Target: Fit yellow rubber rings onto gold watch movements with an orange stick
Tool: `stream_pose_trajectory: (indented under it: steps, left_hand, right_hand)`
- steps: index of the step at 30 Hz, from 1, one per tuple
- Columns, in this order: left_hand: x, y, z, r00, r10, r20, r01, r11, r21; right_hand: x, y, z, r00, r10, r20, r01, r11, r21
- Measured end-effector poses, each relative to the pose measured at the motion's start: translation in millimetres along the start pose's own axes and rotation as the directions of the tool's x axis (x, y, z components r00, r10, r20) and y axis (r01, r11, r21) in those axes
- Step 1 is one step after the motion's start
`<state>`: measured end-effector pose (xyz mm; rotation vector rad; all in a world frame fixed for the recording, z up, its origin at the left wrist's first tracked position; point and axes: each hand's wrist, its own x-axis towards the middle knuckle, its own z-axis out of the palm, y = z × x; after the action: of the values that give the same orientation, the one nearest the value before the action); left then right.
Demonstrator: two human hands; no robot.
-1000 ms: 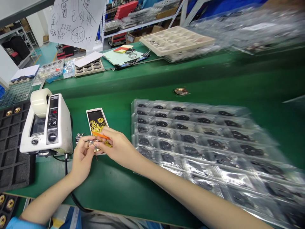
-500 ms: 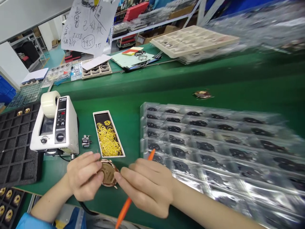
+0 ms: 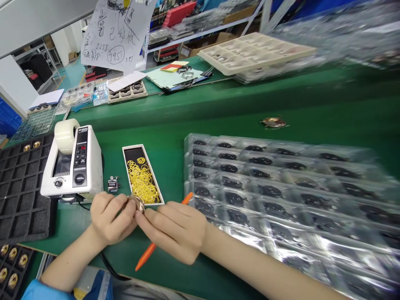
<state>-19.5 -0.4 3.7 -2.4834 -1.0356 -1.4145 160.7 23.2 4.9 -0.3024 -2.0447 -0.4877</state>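
Between my hands is a round rose-gold watch case [image 3: 139, 203], tilted so that mostly its edge shows. My left hand [image 3: 113, 218] is closed on it, fingers wrapped round its left side. The thumb and forefinger of my right hand [image 3: 178, 231] meet the case's lower right edge. My right hand also carries a slim orange pen-like tool [image 3: 145, 257], which passes under the fingers and sticks out at both ends. Just beyond the case lies a white box [image 3: 124, 161] of yellow plastic rings [image 3: 142, 181]. Whether the right fingertips pinch a small part is hidden.
A white tape dispenser [image 3: 89, 166] and a small tally counter [image 3: 113, 184] stand left. Clear plastic trays [image 3: 246, 191] of dark round parts fill the right. Another gold watch piece [image 3: 274, 122] lies behind them. A black foam tray [image 3: 23, 187] is far left.
Both hands have moved slightly up and closer together. The watch case has tipped from showing its flat round face to nearly edge-on. The orange tool has shifted left with my right hand.
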Motion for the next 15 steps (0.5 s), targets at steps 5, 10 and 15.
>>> stream_pose_trajectory:
  steps: [5,10,15]
  left_hand:
    - [8,7,9.9,0.75,-0.622,0.223,0.657,0.663,-0.359]
    - [13,9,13.1,0.481,-0.745,0.462,0.789,0.139,-0.599]
    - [13,12,15.3,0.423,-0.755,0.501,0.785,0.029,-0.619]
  right_hand:
    - [-1,-7,3,0.995,0.018,-0.093,-0.021,0.999,-0.033]
    - [-4,-5,7,0.978,0.207,-0.018,-0.208,0.966,-0.152]
    - [-9,0,18,0.924,0.379,0.049,-0.371,0.921,-0.122]
